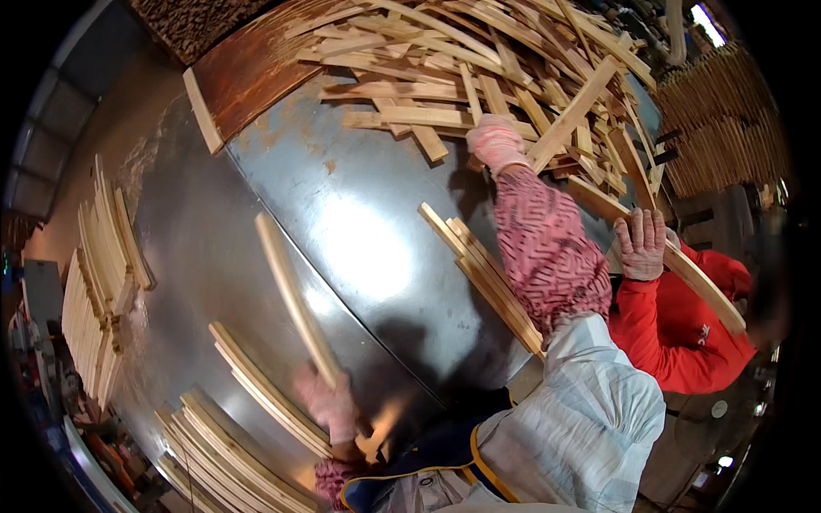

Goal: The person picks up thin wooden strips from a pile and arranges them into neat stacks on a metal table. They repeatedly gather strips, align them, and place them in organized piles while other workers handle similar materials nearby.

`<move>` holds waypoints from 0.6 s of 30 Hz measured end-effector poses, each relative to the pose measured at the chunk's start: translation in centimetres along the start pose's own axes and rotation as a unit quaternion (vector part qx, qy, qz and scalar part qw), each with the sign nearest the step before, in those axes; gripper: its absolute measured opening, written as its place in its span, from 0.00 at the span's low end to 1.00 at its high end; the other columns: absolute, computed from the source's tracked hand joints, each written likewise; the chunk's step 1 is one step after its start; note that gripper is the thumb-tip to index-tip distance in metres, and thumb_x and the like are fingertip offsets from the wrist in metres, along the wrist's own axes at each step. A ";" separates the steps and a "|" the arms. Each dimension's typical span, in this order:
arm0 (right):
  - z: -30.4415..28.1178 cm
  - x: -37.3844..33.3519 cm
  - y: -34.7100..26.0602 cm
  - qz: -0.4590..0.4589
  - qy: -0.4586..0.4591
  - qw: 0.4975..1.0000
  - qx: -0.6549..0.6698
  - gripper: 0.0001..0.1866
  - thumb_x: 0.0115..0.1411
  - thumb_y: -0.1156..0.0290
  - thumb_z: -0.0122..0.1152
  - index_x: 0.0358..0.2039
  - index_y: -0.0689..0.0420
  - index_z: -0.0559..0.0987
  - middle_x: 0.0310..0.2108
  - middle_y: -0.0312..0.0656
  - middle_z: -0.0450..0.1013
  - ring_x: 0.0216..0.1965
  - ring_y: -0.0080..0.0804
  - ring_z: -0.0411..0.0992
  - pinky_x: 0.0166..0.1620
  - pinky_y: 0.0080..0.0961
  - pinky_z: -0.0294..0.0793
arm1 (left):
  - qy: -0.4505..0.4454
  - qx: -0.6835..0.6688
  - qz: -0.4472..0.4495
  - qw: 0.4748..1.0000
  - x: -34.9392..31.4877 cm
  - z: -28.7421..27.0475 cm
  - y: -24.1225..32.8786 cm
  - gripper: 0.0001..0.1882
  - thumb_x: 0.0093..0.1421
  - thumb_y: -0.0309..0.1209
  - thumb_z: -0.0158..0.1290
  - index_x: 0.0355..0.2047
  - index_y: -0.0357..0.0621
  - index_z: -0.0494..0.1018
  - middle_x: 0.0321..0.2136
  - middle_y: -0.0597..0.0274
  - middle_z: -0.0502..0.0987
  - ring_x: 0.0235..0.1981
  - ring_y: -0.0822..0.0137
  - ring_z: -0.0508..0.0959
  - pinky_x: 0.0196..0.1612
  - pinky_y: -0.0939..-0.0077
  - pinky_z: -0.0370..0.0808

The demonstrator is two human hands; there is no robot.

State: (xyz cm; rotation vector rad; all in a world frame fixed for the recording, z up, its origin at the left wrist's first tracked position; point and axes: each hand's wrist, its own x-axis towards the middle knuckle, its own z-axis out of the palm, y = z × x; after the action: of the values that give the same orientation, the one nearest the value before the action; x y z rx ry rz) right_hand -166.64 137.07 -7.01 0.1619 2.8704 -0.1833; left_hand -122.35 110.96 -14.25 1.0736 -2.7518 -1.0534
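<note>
My left hand [329, 405], in a pale pink glove, is closed round the lower end of a wooden slat [291, 291] that points away from me over the metal table [282, 171]. My right arm stretches to the far pile of slats [419, 90]. There my right hand [497, 143], gloved too, is closed at the near end of a short narrow slat [470, 92]. Beside my right forearm lie a few slats side by side [483, 274]. A small group of slats [265, 393] lies just left of my left hand.
Further slats stand in rows at the lower left [231, 462] and far left [98, 282]. At the right, a person in a red top [676, 325] has a gloved hand [641, 245] at a long slat [705, 286]. Stacked wood [723, 120] rises behind. A brown board [248, 81] lies at the back left.
</note>
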 end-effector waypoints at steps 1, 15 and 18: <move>0.2 -1.3 0.9 -0.052 -0.034 0.994 0.092 0.12 0.60 0.64 0.57 0.35 0.59 0.80 0.33 0.48 0.78 0.32 0.41 0.79 0.34 0.36 0.80 | 0.059 0.189 0.026 0.980 -2.6 -1.0 -2.6 0.29 0.49 0.38 0.61 0.52 0.40 0.71 0.58 0.41 0.65 0.55 0.47 0.69 0.49 0.60 0.71; 15.0 -30.5 -0.1 -0.491 -0.149 0.851 0.108 0.15 0.60 0.58 0.57 0.40 0.56 0.77 0.36 0.47 0.75 0.38 0.41 0.75 0.40 0.32 0.77 | -0.352 -0.387 -0.196 0.829 3.6 4.1 5.3 0.31 0.55 0.50 0.57 0.52 0.41 0.72 0.51 0.45 0.73 0.52 0.47 0.73 0.58 0.58 0.64; 7.7 -20.8 0.3 -0.327 0.030 0.943 -0.060 0.22 0.61 0.50 0.52 0.42 0.57 0.76 0.42 0.45 0.73 0.43 0.39 0.74 0.48 0.34 0.75 | -0.226 -0.078 -0.216 0.947 2.0 1.1 6.2 0.30 0.54 0.53 0.55 0.48 0.42 0.75 0.56 0.45 0.69 0.56 0.47 0.69 0.58 0.57 0.63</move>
State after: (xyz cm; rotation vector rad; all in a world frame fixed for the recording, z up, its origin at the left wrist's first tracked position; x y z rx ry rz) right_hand -144.68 134.33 -8.93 -0.8282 2.8700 -0.1231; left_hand -127.88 113.80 -11.90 1.6348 -2.7365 -1.7363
